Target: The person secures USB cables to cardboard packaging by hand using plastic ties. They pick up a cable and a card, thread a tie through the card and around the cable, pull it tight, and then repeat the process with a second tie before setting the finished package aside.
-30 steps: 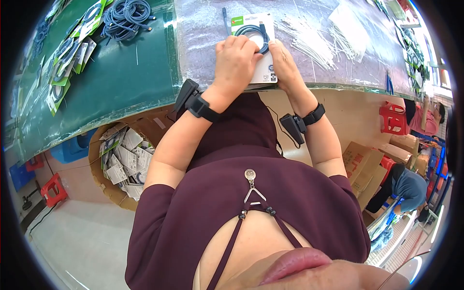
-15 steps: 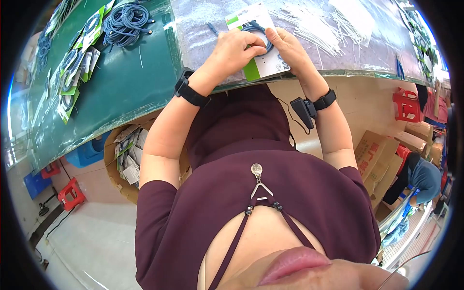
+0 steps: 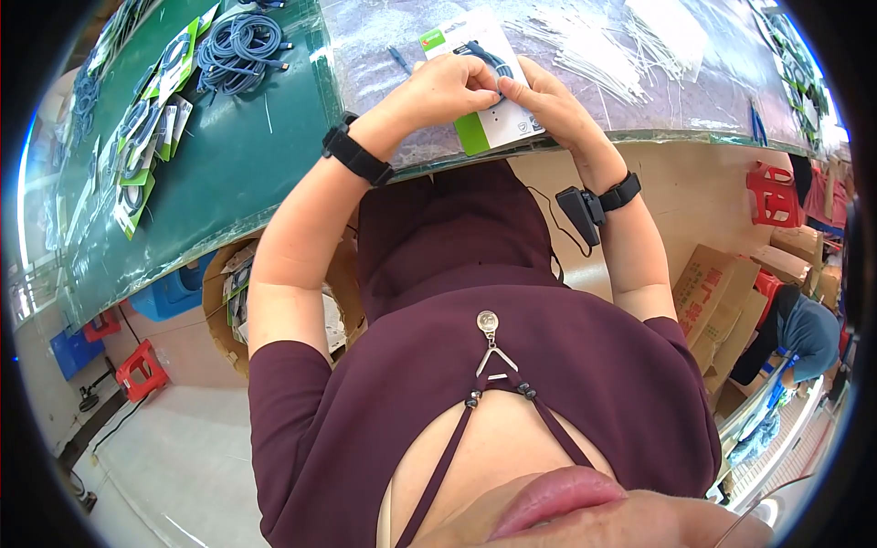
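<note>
green-topped table (image 3: 265,146) | red plastic stools (image 3: 142,369) | cardboard boxes (image 3: 717,297) beyond table's near edge | pale floor (image 3: 196,457)

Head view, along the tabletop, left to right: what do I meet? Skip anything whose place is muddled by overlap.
Carded cables → coiled blue cables → left hand → right hand → small blue item near the table's edge.

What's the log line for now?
left hand: at cable coil | right hand: gripping card | coil: on card | white ties: on table
</note>
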Demonstrator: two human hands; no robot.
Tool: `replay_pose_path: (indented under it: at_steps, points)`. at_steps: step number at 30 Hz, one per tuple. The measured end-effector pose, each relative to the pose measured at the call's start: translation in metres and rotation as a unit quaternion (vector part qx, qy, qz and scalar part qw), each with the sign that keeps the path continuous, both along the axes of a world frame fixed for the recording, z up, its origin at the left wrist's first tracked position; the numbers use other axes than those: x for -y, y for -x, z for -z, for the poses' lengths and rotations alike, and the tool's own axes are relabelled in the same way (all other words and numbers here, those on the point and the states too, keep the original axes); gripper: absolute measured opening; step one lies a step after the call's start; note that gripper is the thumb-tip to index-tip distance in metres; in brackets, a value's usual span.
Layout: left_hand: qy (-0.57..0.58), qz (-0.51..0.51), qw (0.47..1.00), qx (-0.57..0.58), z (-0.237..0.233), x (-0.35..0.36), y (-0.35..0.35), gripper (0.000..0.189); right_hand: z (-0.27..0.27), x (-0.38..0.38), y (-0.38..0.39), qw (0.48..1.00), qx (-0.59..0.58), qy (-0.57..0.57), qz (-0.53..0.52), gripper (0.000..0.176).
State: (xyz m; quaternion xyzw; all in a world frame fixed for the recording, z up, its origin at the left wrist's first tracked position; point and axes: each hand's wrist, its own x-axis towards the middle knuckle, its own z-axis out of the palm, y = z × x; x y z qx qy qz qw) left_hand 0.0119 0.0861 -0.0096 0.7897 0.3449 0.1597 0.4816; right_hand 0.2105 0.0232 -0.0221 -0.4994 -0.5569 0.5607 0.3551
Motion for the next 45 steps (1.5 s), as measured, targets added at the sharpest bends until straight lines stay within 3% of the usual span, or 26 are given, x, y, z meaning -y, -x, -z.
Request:
replay_pose_path:
  at_steps: [6,14,18,21,25,34,38,41,45]
  points:
    - [0.009,0.038,0.999,0.001,-0.010,-0.001,0.004,0.013,-0.008,0.003,0.000,0.999,-0.046,0.024,-0.005,0.048]
    - [0.008,0.007,1.000,0.013,-0.010,0.006,0.001,0.013,-0.004,0.001,-0.002,0.998,-0.053,0.031,-0.012,0.046]
    - [-0.046,0.032,0.996,-0.064,-0.018,-0.002,-0.003,0.015,-0.003,0.002,-0.001,1.000,-0.017,0.001,-0.007,0.044]
    - [-0.036,0.110,0.987,-0.109,-0.026,-0.017,-0.006,0.015,-0.005,0.005,0.001,1.000,0.001,-0.007,-0.014,0.043]
    - [0.072,0.005,0.994,-0.080,-0.040,-0.011,-0.008,0.013,-0.006,0.002,0.003,0.999,-0.003,-0.033,-0.012,0.041]
    - [0.159,-0.072,0.984,-0.041,-0.032,0.005,-0.005,0.013,-0.002,0.002,0.006,0.998,0.022,-0.057,-0.009,0.037]
    - [0.114,-0.054,0.988,-0.091,-0.024,0.000,-0.006,0.014,0.003,0.000,0.011,0.998,0.017,-0.052,0.015,0.032]
    - [-0.065,0.018,0.995,-0.075,-0.017,-0.001,-0.007,0.015,0.006,0.000,0.012,0.998,-0.009,-0.032,0.044,0.030]
    - [-0.147,0.075,0.976,-0.142,-0.031,0.004,0.000,0.012,0.002,0.002,0.011,0.998,-0.043,0.002,0.041,0.028]
